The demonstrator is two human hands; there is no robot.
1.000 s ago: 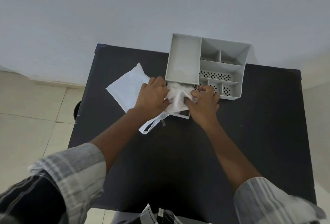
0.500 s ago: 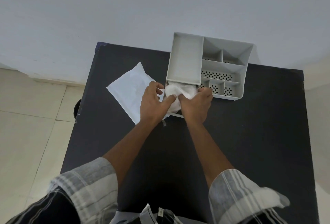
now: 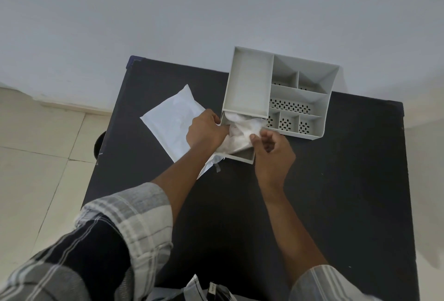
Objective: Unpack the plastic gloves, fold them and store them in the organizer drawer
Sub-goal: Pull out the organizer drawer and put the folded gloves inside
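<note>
A grey desk organizer [image 3: 249, 84] stands at the table's far edge, its small drawer [image 3: 242, 156] pulled out toward me. A crumpled bunch of translucent white plastic gloves [image 3: 242, 130] lies in the drawer. My left hand [image 3: 205, 131] presses into the gloves from the left, fingers tucked in the plastic. My right hand [image 3: 272, 149] hovers at the drawer's right side, fingers curled and apart, thumb tip touching the gloves. Part of the plastic hangs out below the drawer beside my left wrist.
A flat white packet [image 3: 170, 120] lies on the black table [image 3: 336, 180] left of the organizer, partly under my left hand. The organizer's right half has several perforated compartments [image 3: 288, 106]. Tiled floor lies to the left, a wall behind.
My right hand has pulled back from the gloves and opened. My left hand has pushed further into the drawer. The glove bunch now sits lower in the drawer.
</note>
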